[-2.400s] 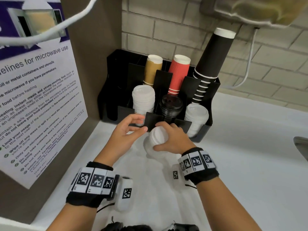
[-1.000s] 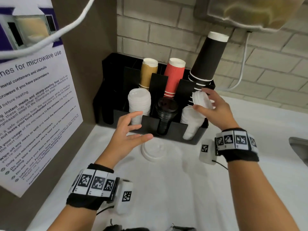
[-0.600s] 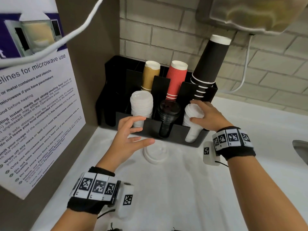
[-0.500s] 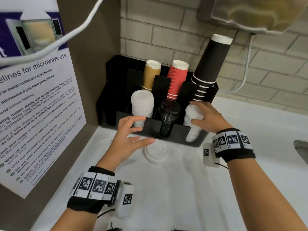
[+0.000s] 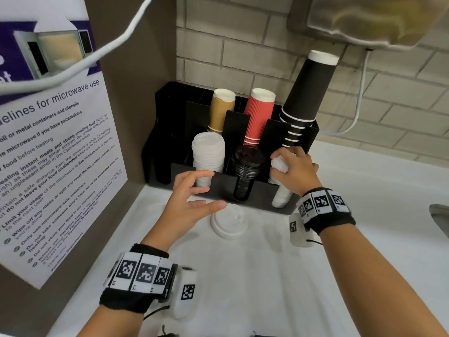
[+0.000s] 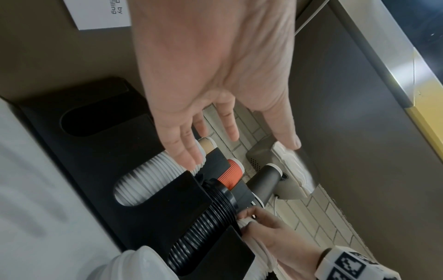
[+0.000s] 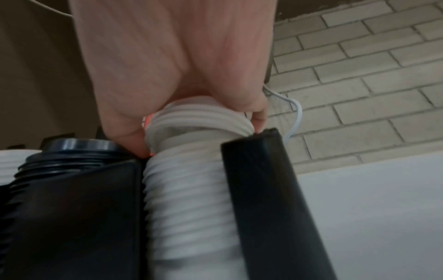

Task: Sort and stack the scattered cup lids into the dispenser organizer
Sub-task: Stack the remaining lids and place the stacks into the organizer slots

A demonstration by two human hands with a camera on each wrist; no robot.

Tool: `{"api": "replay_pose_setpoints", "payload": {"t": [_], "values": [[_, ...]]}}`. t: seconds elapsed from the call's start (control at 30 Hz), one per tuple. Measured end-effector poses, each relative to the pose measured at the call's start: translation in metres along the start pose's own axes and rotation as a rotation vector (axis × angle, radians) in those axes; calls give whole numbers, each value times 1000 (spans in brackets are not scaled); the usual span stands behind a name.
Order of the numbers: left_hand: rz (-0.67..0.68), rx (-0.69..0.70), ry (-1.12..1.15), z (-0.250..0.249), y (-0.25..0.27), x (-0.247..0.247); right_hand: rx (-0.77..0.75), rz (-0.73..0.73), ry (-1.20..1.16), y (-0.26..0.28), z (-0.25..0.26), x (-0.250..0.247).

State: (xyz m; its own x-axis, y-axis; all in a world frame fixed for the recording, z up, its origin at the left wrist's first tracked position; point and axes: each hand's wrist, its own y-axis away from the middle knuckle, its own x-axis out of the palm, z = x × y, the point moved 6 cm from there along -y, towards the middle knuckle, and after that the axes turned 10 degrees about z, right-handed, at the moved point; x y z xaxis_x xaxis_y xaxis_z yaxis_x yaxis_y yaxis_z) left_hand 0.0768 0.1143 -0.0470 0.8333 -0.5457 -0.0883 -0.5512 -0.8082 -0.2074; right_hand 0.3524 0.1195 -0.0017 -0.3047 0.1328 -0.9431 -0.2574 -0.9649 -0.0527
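Note:
The black organizer (image 5: 220,182) stands against the brick wall, with three lid stacks in its front slots. These are a white stack (image 5: 207,152) on the left, a black stack (image 5: 247,161) in the middle and a white stack (image 5: 281,198) on the right. My right hand (image 5: 277,163) grips the top white lid (image 7: 201,117) of the right stack, fingers curled round its rim. One loose white lid (image 5: 229,223) lies on the counter in front of the organizer. My left hand (image 5: 213,189) hovers over the counter just left of that lid, fingers spread and holding nothing.
Tan cups (image 5: 221,110), red cups (image 5: 258,115) and tall black cups (image 5: 306,91) fill the back slots. A panel with a microwave poster (image 5: 48,166) closes off the left. A sink edge (image 5: 439,220) shows at far right. A wall dispenser (image 5: 369,20) hangs above.
My right hand brought a white lid down from beside the black cups onto the right stack and stays gripping it. The left hand has hardly moved.

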Motion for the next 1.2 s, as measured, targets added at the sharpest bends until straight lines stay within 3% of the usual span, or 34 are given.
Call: {"api": "replay_pose_setpoints", "payload": {"t": [0.17,0.43,0.67,1.07,1.13,1.2], "values": [[-17,-5,5,0,3,-3,-24,-41,-24,2,-4,4],[-26,-25,0,0,2,-2,-67,248,131,-4,-15,12],[-21,-36,-1,-2,-1,2,-20,295,309,-12,-6,13],[-44,-38,-11,1,-2,-4,13,185,340,8,11,21],[-46,-32,-15,2,-2,-6,-74,17,269,23,28,11],[-51,-25,-25,2,-2,-8,-262,-172,144,45,56,6]]}}
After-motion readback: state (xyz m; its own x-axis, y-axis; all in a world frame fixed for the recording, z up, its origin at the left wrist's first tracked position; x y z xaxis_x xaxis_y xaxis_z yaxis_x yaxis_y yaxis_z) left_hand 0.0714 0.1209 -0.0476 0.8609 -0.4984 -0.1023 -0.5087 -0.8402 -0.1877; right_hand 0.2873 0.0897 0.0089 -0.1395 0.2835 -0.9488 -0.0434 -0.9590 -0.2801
